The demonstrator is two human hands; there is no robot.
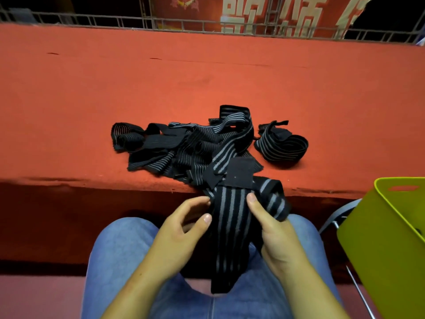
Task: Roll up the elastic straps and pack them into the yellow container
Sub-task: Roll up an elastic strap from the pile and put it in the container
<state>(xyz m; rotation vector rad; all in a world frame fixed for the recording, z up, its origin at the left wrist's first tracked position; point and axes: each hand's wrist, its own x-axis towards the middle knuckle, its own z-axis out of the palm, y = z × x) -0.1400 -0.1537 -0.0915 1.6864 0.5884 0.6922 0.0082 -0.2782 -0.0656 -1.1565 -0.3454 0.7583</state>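
A black elastic strap with grey stripes [226, 236] hangs over my lap from the edge of the red surface. My left hand [181, 229] pinches its left edge between thumb and fingertips. My right hand [273, 233] grips its right side, thumb on top. A tangled pile of several more black striped straps [184, 146] lies on the red surface just beyond. A loosely coiled strap [281, 146] sits to the pile's right. The yellow container [386, 238] stands at my right, open side up.
The red felt-covered surface [161, 84] stretches wide ahead, its front edge near my knees. A metal railing [207, 24] and a red banner run along the back. A metal chair frame [354, 277] supports the container. My legs are in blue jeans.
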